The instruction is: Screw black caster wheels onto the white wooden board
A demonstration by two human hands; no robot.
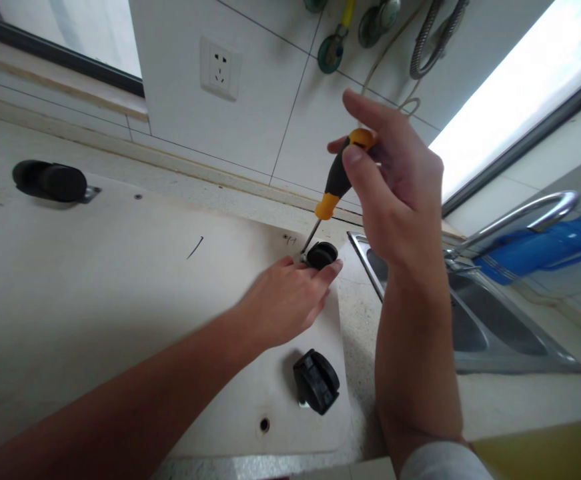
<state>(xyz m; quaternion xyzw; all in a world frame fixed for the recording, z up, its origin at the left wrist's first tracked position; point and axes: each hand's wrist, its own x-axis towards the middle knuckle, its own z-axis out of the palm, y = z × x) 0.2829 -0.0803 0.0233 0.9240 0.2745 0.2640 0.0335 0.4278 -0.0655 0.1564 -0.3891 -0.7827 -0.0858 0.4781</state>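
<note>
Tiled wall point(260, 100) stands behind a pale counter point(520, 393); on the counter lies a large whitish board point(135, 293), flat, with rounded corners; a steel sink point(520, 365) is set into the counter beyond the board's right end; left hand point(295, 290) reaches across the board to its far right corner, partly closed, thumb and fingers about the near caster point(323, 253), contact partly hidden by the hand itself; right hand point(395, 180) is raised above that corner, fingers loosely curled, thumb pressed along the handle of a screwdriver point(337, 177), which it has hold of; blue item point(540, 253), type unclear, lies behind the faucet point(520, 217); screwdriver, black and yellow, tilts with its shaft pointing down to the metal base of the near caster; cannot tell whether the tip is seated in a screw; left-end caster point(50, 181), black, sits on the board's far left part; front caster point(317, 380), also black, rests near the right edge, nearer the wearer; wall socket point(220, 69) above; dark round hole point(265, 425) near the front edge; short pen stroke point(196, 247) mid-board.
</note>
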